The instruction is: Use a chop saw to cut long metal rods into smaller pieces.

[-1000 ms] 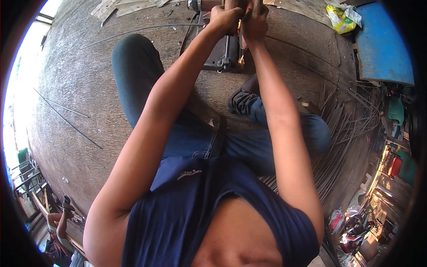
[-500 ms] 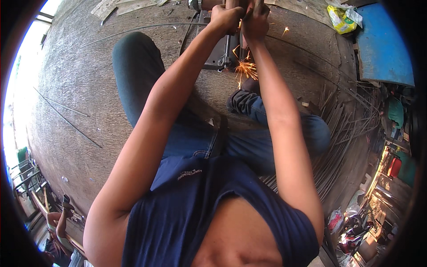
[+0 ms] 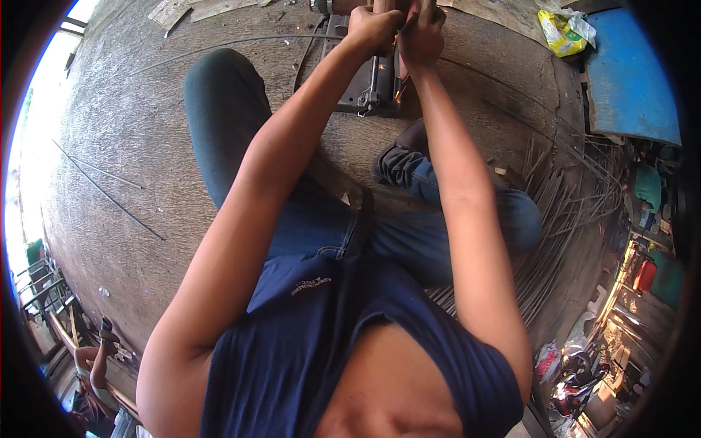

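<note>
At the top edge, both my arms reach out to a dark metal-based machine [image 3: 355, 91] that looks like a cut-off saw, with a screw clamp [image 3: 370, 96] on its base. My left hand [image 3: 374, 31] is closed around a part at the picture's edge, too cut off to name. Right beside it, my right hand [image 3: 421, 38] is also closed, its grip partly hidden. A long thin metal rod [image 3: 241, 45] runs in to the machine from the left. A faint orange glow shows beside the base, near my right wrist.
My bent legs in jeans [image 3: 226, 109] flank the machine. Many thin rods [image 3: 558, 219] lie in a bundle at right. Two loose rods [image 3: 109, 191] lie at left. A blue panel [image 3: 631, 77] and a yellow bag [image 3: 558, 33] stand far right. Another person's leg [image 3: 100, 365] shows lower left.
The bright spray of sparks below my hands has died down to a small glow. Both hands stay closed in nearly the same place.
</note>
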`<state>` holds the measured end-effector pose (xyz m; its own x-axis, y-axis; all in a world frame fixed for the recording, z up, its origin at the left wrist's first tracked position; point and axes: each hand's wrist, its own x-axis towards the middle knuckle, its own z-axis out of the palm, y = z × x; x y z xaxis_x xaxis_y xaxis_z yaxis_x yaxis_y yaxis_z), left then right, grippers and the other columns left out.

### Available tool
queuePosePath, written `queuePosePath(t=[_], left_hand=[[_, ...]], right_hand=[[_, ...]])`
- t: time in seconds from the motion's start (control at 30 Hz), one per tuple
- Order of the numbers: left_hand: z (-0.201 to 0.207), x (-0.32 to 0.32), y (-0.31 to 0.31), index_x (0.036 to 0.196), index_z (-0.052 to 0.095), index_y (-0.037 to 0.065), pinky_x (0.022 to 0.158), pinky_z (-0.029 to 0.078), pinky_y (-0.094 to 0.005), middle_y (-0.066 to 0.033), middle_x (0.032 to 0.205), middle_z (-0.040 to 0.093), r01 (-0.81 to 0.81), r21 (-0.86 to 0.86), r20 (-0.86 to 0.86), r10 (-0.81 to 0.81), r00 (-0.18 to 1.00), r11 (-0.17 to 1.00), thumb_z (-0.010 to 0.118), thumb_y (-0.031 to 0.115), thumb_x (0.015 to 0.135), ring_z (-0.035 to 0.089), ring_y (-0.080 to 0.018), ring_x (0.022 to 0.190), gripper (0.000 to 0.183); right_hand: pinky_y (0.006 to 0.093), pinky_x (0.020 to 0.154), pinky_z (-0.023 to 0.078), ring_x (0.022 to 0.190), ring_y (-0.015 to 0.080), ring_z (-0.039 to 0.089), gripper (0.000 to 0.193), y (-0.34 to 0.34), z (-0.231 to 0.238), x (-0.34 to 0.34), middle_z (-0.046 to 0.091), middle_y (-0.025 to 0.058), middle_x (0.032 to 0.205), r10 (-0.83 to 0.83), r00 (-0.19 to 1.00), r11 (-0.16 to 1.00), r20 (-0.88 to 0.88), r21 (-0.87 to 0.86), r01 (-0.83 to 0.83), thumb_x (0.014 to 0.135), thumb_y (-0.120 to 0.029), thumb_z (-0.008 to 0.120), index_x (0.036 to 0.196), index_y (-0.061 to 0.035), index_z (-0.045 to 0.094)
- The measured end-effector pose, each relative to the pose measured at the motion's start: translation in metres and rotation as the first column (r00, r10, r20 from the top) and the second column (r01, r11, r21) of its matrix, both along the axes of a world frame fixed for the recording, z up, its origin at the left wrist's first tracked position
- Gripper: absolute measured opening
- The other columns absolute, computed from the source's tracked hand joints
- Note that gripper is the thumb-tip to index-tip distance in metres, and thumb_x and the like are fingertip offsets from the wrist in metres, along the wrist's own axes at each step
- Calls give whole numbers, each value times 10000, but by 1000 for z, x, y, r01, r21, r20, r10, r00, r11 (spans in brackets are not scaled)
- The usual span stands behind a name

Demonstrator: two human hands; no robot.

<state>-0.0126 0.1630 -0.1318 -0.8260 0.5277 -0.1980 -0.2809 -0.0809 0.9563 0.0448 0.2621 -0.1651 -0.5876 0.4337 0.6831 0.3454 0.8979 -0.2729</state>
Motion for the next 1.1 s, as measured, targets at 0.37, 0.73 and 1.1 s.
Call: queuePosePath(t=[0.37, 0.73, 1.1], left_hand=[[-11, -6, 6, 750, 581, -49, 354, 395, -321, -100, 582, 555, -90, -18, -50, 89, 995, 996, 658, 187, 724, 519, -175, 421, 250], [8, 5, 1, 820, 583, -31, 350, 401, -332, -100, 586, 561, -7, -114, 46, 12, 999, 993, 668, 189, 734, 511, -179, 412, 251], [-10, -3, 2, 807, 601, -46, 365, 414, -311, -89, 591, 566, -59, -44, -66, 56, 996, 997, 661, 182, 731, 525, -169, 432, 248]], right_hand=[[482, 533, 512, 832, 399, 594, 773, -5, 0, 3, 472, 228, 1151, 57, 998, 998, -4, -40, -58, 790, -141, 629, 1436, -137, 205], [474, 581, 523, 867, 400, 579, 714, 2, -3, 4, 469, 210, 1167, 38, 999, 999, -18, 34, -37, 813, -139, 586, 1430, -120, 227], [465, 600, 537, 900, 407, 578, 659, -21, 27, 13, 449, 235, 1180, 92, 993, 960, 76, -272, -68, 836, -131, 550, 1421, -116, 245]])
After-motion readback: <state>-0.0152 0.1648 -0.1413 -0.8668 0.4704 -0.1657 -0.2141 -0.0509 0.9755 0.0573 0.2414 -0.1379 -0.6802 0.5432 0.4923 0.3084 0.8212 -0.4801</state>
